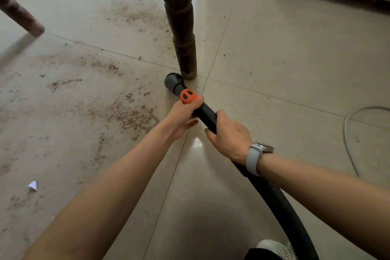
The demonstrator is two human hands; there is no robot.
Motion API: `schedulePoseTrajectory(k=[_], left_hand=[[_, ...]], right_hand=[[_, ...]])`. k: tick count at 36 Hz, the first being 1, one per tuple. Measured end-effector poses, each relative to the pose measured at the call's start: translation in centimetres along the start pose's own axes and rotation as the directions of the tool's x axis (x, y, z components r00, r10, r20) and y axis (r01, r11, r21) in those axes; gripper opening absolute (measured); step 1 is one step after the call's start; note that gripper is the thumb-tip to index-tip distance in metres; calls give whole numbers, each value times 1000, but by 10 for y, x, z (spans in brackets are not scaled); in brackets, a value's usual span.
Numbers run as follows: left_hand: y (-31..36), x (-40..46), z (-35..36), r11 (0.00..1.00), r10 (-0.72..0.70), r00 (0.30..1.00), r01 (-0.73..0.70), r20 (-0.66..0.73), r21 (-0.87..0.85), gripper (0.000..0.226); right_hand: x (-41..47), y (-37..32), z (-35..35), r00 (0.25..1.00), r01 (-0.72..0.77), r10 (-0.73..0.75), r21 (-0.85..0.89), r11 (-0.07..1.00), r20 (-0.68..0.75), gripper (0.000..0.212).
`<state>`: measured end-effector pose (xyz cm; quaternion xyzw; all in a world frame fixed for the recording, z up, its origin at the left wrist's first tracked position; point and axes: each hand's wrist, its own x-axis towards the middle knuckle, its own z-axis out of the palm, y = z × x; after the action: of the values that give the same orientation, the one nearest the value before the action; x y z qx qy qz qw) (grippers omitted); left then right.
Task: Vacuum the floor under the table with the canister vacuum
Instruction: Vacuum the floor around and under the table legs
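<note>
My arms are bare, no sleeves in view. A grey-strapped watch (256, 155) with a metallic case sits on my right wrist, right of centre. At bottom right I see a white shoe (276, 248) and a dark trouser hem (260, 255).

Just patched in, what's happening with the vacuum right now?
A person grips the vacuum wand with both hands: the left hand by the orange collar, the right hand further back, where the hose starts. The brush nozzle sits at the foot of the table leg. Brown dirt covers the tiles to the left.
</note>
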<state>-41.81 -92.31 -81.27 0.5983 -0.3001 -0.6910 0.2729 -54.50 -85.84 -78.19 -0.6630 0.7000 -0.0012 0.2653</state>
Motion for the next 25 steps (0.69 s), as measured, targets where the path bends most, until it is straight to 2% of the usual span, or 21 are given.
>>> schedulePoseTrajectory(k=[4, 8, 9, 12, 14, 16, 18, 21, 25], left_hand=[[2, -2, 3, 999, 21, 999, -20, -41, 43, 30], [2, -8, 3, 989, 60, 998, -55, -32, 134, 22], [1, -11, 0, 980, 80, 996, -73, -33, 187, 23], [-7, -22, -14, 929, 131, 989, -98, -70, 357, 51], [-18, -33, -27, 890, 128, 988, -78, -82, 449, 55], [-37, -43, -42, 812, 107, 988, -23, -111, 583, 57], [-61, -52, -59, 679, 84, 987, 46, -139, 733, 63], [-98, -68, -78, 495, 31, 983, 140, -179, 857, 76], [-135, -87, -98, 343, -82, 969, 245, -231, 907, 93]], right_hand=[[8, -8, 5, 997, -52, 52, -5, 999, -54, 31], [17, -11, 6, 996, -28, 28, -1, 1000, -89, 33], [21, -11, 5, 995, -22, 23, 3, 1000, -100, 36], [33, -6, 3, 991, -16, 12, -29, 999, -130, 46], [39, -3, 2, 990, 13, -23, -77, 997, -140, 52], [44, -6, 2, 988, 56, -70, -103, 993, -137, 58], [48, -10, 4, 988, 84, -97, -112, 990, -117, 59], [51, -9, 1, 990, 118, -123, -70, 991, -74, 59], [42, -5, -11, 973, 171, -186, 114, 979, 138, 55]])
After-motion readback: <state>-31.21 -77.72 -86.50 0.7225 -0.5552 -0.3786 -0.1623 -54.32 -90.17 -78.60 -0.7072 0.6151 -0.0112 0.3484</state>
